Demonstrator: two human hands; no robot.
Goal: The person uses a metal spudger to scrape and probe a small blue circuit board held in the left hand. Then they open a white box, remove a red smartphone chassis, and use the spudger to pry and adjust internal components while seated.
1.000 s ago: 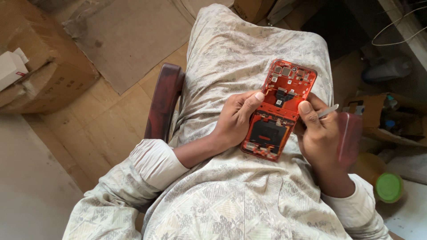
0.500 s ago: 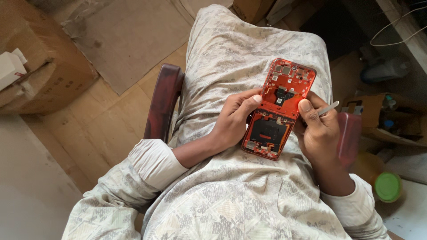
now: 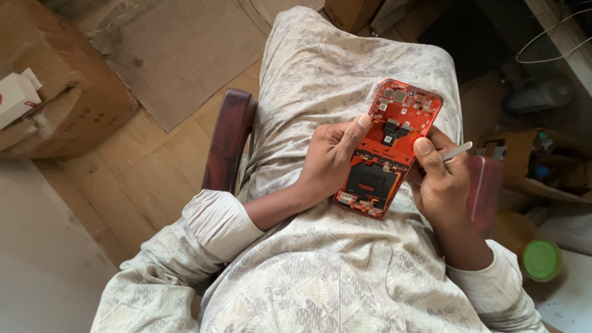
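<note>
At the far left of your view a brown cardboard box (image 3: 58,92) sits on the floor with a small white carton (image 3: 15,98) resting against its near side, and a flattened sheet of cardboard (image 3: 179,52) lies on the wooden floor just beyond it. Moving in, the dark red armrest of your chair (image 3: 228,145) stands upright beside your thigh, touching the pale patterned cloth of your clothing. Your left hand (image 3: 330,163) comes next, its sleeve rolled back above the wrist; it is closed around the left edge of the opened red phone (image 3: 388,148), thumb laid on the rim near the upper half and fingers curled out of sight underneath. The phone rests tilted over your lap with its back cover off, so the black coil pad in the lower half and the small boards and camera cutouts at the top face you. Your right hand (image 3: 441,182) grips the phone's right edge, thumb pressed on the frame, while also pinching a slim silver tool (image 3: 457,151) whose tip points away to the right. Past that hand stands a translucent red bottle (image 3: 484,191), then an open cardboard box of odds and ends (image 3: 530,166), and lowest right a round green lid (image 3: 541,260).
</note>
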